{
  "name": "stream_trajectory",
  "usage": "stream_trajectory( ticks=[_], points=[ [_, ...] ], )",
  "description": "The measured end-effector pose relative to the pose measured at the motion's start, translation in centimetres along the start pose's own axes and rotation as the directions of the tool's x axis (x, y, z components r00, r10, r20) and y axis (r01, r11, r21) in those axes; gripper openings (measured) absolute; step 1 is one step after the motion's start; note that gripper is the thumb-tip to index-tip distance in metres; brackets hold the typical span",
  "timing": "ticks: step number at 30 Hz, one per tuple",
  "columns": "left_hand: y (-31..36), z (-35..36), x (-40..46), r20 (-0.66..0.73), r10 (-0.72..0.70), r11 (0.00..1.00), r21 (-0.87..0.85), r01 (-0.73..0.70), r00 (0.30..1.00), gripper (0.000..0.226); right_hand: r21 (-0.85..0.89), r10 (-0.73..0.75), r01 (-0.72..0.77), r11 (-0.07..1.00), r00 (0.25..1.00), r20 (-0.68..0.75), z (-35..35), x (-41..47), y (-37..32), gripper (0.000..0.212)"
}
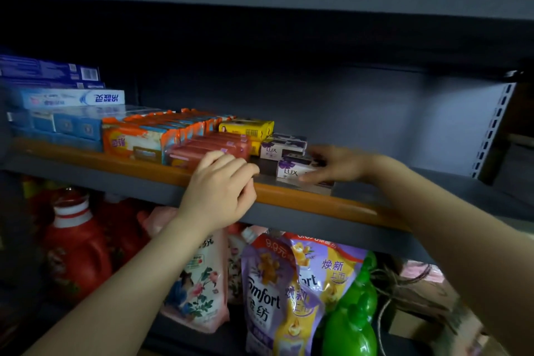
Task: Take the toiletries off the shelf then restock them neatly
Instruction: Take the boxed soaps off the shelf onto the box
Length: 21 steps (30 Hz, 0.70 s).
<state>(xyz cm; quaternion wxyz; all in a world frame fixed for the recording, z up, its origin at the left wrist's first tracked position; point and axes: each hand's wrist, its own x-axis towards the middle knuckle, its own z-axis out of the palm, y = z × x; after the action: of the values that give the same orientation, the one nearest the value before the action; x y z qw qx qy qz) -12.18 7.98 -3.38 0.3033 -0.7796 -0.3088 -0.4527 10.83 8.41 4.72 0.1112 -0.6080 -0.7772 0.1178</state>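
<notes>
Nearest you, on the lower shelf, stand soft purple-and-yellow refill pouches (291,292), a pale pink floral refill pouch (199,283), a red plastic detergent jug (76,246) and a bright green plastic bottle (351,324); these lie below the working level and do not obstruct you.

Above them, your left hand (221,191) rests over the orange-trimmed front edge of the grey metal middle shelf (312,205), its fingers (231,163) loosely curled and gripping nothing, just in front of the pink-wrapped soap bars (211,150); it is probably there to steady you or to hold the row in line.

Your right hand (336,166) reaches in from the right and holds the front white-and-purple Lux soap box (291,172), thumb along its near face and fingers (316,157) over its far end, though motion blur hides the exact grip. The box sits at the shelf's front lip, apparently being set square in front of the second Lux soap box (281,146) behind it.

Farther back and leftward run yellow soap packs (247,128), orange-and-white wrapped soap packs (144,139) and stacked blue toothpaste cartons (57,101). These goods crowd the left, so only rightward placement is free; the shelf to the right of the Lux boxes shows bare grey.

The dim underside of the upper shelf (260,0) limits your headroom.
</notes>
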Motion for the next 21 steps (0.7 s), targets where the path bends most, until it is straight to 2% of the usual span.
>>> stream_trajectory(
  ticks=[2,4,6,8,9,10,11,12,13,14,15,18,19,21],
  points=[
    [0.1,-0.1,-0.1,0.020,-0.017,1.000,0.013,0.016,1.000,0.026,-0.082,0.019,-0.018,0.996,1.000,0.004,0.3,0.3,0.1,0.081],
    [0.1,-0.1,0.1,0.075,-0.025,1.000,0.014,0.024,0.997,0.027,-0.047,-0.037,0.033,0.998,0.995,-0.088,-0.2,-0.8,-0.1,0.070],
    [0.1,-0.4,0.4,0.182,-0.042,0.999,0.002,0.042,0.982,0.032,0.183,-0.104,0.142,0.973,0.974,-0.201,-0.7,-3.1,-0.7,0.065],
    [0.8,-0.9,0.9,0.189,-0.112,0.987,-0.093,0.131,0.976,0.045,0.464,-0.182,0.318,0.827,0.932,-0.314,-0.8,-5.8,-1.6,0.054],
    [1.8,-1.6,1.4,0.133,-0.204,0.943,-0.239,0.231,0.970,0.049,0.547,-0.217,0.395,0.738,0.906,-0.362,-0.6,-7.0,-2.0,0.051],
    [3.3,-2.9,2.0,0.068,-0.350,0.824,-0.453,0.341,0.934,0.049,0.588,-0.251,0.453,0.671,0.884,-0.395,-0.4,-8.2,-2.3,0.050],
    [4.8,-4.1,2.7,0.049,-0.488,0.643,-0.655,0.397,0.872,0.045,0.604,-0.284,0.491,0.627,0.867,-0.410,0.0,-9.0,-2.4,0.050],
    [6.1,-5.3,3.4,0.088,-0.580,0.475,-0.771,0.424,0.810,0.041,0.612,-0.316,0.520,0.596,0.852,-0.417,0.3,-9.9,-2.7,0.050],
    [7.2,-6.3,4.0,0.137,-0.623,0.368,-0.818,0.443,0.770,0.040,0.621,-0.340,0.539,0.569,0.842,-0.420,0.7,-10.6,-2.8,0.051],
    [8.1,-7.3,4.4,0.189,-0.629,0.313,-0.826,0.469,0.754,0.042,0.636,-0.360,0.552,0.539,0.834,-0.419,1.1,-11.1,-2.8,0.051],
    [8.8,-8.1,4.6,0.237,-0.617,0.299,-0.811,0.502,0.750,0.045,0.644,-0.370,0.559,0.522,0.829,-0.419,1.5,-11.4,-2.9,0.051],
    [9.9,-10.1,5.0,0.346,-0.593,0.350,-0.702,0.620,0.727,0.055,0.640,-0.342,0.559,0.528,0.829,-0.442,2.4,-12.0,-3.0,0.053],
    [9.9,-10.4,5.0,0.385,-0.590,0.363,-0.658,0.659,0.710,0.059,0.614,-0.331,0.558,0.558,0.829,-0.452,2.5,-12.3,-3.1,0.055],
    [10.0,-10.6,5.0,0.491,-0.577,0.342,-0.581,0.739,0.652,0.065,0.427,-0.330,0.535,0.728,0.821,-0.467,2.6,-12.9,-3.1,0.063]
  ],
)
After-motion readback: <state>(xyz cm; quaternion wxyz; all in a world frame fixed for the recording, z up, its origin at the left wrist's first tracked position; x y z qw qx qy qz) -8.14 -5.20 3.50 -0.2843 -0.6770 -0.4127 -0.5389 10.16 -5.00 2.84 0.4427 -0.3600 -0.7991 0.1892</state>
